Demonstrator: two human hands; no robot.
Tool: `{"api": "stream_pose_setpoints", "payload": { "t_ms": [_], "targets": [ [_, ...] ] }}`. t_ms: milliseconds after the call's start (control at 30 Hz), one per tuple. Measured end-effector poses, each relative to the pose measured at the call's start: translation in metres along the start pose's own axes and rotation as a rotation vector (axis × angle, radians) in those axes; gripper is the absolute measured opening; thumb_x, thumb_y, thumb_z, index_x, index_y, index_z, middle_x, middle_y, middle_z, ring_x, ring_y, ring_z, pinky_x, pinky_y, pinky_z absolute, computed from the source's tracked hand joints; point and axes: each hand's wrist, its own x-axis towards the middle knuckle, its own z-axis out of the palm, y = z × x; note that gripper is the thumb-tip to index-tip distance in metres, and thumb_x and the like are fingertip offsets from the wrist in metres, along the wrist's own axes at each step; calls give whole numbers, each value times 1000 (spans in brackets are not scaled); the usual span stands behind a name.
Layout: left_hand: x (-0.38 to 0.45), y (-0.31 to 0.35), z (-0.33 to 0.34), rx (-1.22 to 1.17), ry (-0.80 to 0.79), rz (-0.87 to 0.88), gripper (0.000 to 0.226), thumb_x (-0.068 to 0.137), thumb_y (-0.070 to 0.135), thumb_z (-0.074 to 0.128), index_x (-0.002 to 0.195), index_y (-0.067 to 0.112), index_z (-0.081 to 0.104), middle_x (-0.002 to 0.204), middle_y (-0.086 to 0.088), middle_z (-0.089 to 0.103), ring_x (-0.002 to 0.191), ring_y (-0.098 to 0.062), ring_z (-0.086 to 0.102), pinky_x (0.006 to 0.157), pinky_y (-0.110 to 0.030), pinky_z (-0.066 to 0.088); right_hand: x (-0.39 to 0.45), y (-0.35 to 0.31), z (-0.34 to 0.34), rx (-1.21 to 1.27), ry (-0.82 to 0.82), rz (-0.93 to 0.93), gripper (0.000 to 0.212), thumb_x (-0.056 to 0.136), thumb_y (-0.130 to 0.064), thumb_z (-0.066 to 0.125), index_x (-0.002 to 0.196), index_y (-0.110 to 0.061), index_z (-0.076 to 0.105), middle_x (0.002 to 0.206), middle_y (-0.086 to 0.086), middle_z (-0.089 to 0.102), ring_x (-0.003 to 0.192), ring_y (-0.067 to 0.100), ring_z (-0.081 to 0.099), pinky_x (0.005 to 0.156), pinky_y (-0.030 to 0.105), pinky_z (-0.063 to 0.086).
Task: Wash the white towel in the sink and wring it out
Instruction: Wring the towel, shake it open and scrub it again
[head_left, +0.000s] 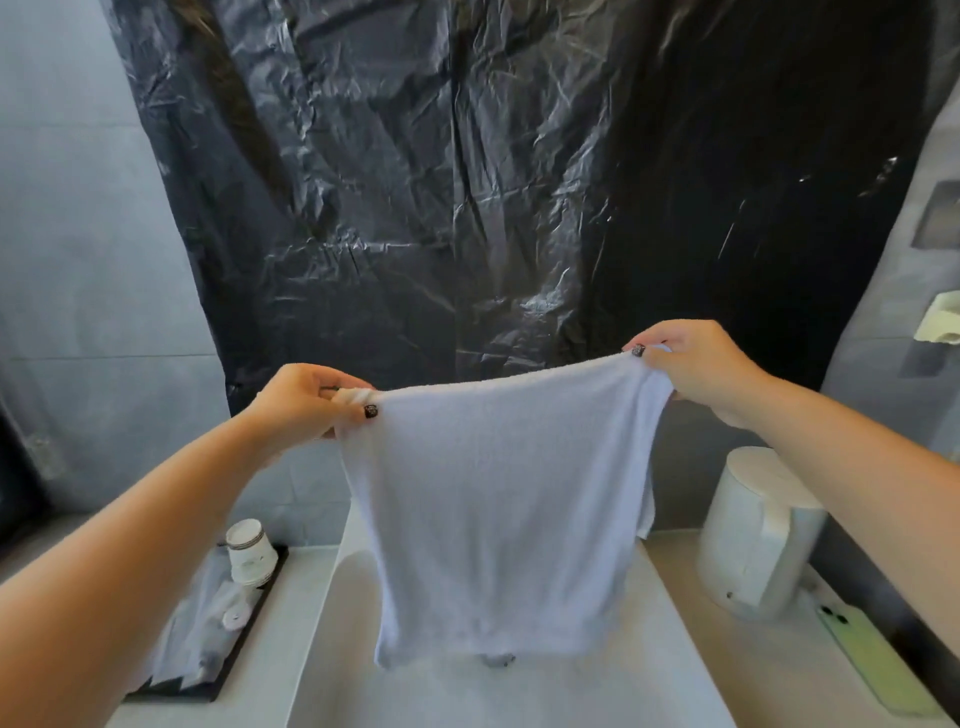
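**Towel held spread above the sink by both hands**

The white towel (498, 499) hangs in the air over the sink (332, 649), stretched out flat along its top edge and falling freely below. Its lower hem hangs just above the basin; whether it touches the basin cannot be told. The towel's right side shows a second layer folded behind the front one.

The left hand (304, 402) pinches the top left corner of the towel, thumb in front and fingers curled behind the bunched cloth. The right hand (696, 364) pinches the top right corner in the same manner and sits slightly higher and farther than the left. The 2 hands are well apart, with the towel's upper edge drawn between them. Dark polish is visible on both thumbnails.

Surroundings: a sheet of crinkled black plastic (493, 182) covers the far wall behind the sink. On the counter to the left of the sink lies a dark tray (244, 649) holding a stack of paper cups (250, 552) and some wrapped items, which are too blurred to identify. On the counter to the right stands a white kettle (758, 535), and nearer, just beside it, lies a light green phone (872, 665), back upward. A small drain fitting (497, 660) shows in the basin below the towel's hem.
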Motion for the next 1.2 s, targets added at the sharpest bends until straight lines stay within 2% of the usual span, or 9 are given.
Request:
{"api": "stream_pose_setpoints", "payload": {
  "t_ms": [200,367,500,633,700,767,867,1033,1200],
  "targets": [
    [8,-30,7,214,-22,-9,14,80,19,82,93,23,78,88,2,75,84,-15,71,67,-26,60,-7,27,15,221,-296,149,17,93,-6,60,101,-18,70,113,4,66,107,19,62,83,28,51],
    [16,-41,16,413,31,70,8,84,30,77,86,22,78,80,4,72,74,-16,68,72,-34,60,-7,40,18,-410,-516,-11,27,78,-26,81,103,-22,73,102,-13,62,103,9,57,76,20,44],
    [19,-40,23,484,205,190,20,87,37,73,84,17,76,73,3,64,71,-15,57,56,-22,42,0,43,26,-491,-283,-93,20,92,-30,65,106,-17,73,106,-4,50,110,17,48,86,28,36],
    [10,-43,23,387,239,322,28,91,32,69,81,6,73,76,4,55,80,-26,54,65,-28,38,-9,45,23,-347,-172,-150,13,94,-27,62,89,-16,69,110,8,52,106,25,52,90,34,45],
    [-11,-50,33,222,141,199,28,96,31,61,87,5,65,76,3,52,70,-16,48,61,-24,38,-23,54,24,-283,-228,-115,18,95,-20,60,89,-5,68,104,16,58,100,31,56,80,35,47],
    [-32,-72,48,73,62,67,32,97,38,59,87,8,60,70,1,48,62,-13,42,57,-23,34,-45,73,31,-184,-297,-21,14,96,-23,59,90,-13,68,96,7,65,94,28,59,70,33,44],
    [-62,-118,70,-88,-11,-41,48,79,63,63,84,15,62,73,-3,53,69,-16,48,68,-32,38,-82,118,52,-124,-344,67,16,95,-23,61,81,-18,67,82,2,67,83,25,61,68,33,43],
    [-111,-188,105,-224,-130,-261,58,66,70,71,80,14,68,72,-11,57,70,-22,53,72,-40,43,-147,185,89,1,-433,244,18,86,-29,68,70,-21,68,76,8,67,72,13,59,64,23,40],
    [-106,-210,119,-259,-142,-410,40,79,51,75,82,11,73,73,-11,60,70,-23,57,68,-39,49,-146,209,115,41,-516,328,18,87,-23,70,77,-9,70,77,3,69,76,20,61,69,23,39]
  ]
}}
